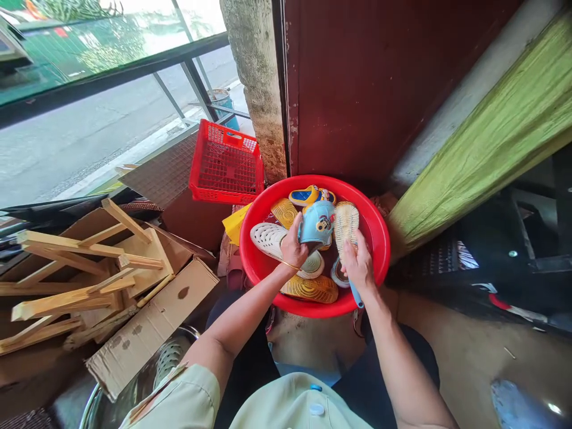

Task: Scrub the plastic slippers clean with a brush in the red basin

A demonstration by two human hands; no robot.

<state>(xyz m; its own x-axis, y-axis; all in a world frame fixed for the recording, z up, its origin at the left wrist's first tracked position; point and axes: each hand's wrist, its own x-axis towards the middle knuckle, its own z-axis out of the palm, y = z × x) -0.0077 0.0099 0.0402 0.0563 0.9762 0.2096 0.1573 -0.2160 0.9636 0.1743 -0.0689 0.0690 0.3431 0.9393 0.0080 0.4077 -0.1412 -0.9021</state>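
My left hand is closed around a light blue clog with a cartoon figure on it. In my right hand is a scrub brush with a blue handle, its pale bristles beside the clog, apart or barely touching; I cannot tell which. Both hands are over a round red basin. Inside lie a white perforated clog, a yellow and blue clog, a tan sole and a yellow-brown sole. Other footwear there is partly hidden by my hands.
Behind the basin stand a red plastic crate and a dark red door. Wooden stools and cardboard are piled at left. A green curtain hangs at right. Below left, a metal basin holds more footwear.
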